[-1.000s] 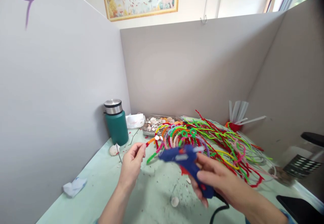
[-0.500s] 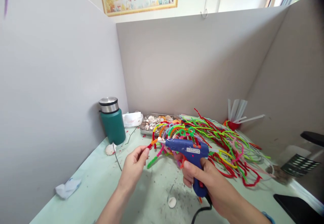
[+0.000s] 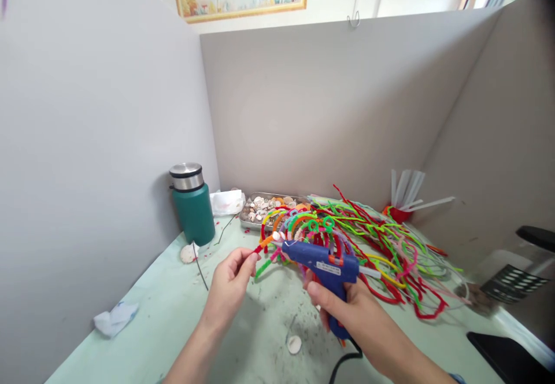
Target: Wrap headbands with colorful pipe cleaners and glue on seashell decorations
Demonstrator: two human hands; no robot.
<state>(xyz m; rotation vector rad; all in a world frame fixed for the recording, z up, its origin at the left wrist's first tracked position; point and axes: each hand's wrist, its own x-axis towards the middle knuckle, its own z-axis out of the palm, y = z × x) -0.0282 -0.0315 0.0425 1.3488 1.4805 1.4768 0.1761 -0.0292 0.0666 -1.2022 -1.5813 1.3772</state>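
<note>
My right hand (image 3: 347,309) is wrapped round the grip of a blue hot glue gun (image 3: 323,262), held level with its nozzle pointing left. The nozzle tip sits beside a small white shell on the end of a red-orange pipe cleaner (image 3: 262,246). My left hand (image 3: 229,283) pinches that pipe cleaner's end between thumb and fingers. Behind both hands lies a tangle of coloured pipe cleaners (image 3: 368,239). The gun's black cord (image 3: 347,361) runs down toward the table's near edge.
A green flask (image 3: 192,205) with a steel lid stands at the left wall. A metal tray of shells (image 3: 264,207) sits at the back, beside a white tissue (image 3: 228,202). A red cup of glue sticks (image 3: 403,202) stands back right. A loose shell (image 3: 294,344) and crumpled paper (image 3: 113,318) lie on the green mat.
My right hand turned the glue gun upright and level and brought its nozzle left to the pipe cleaner end in my left hand. The left hand stayed almost still.
</note>
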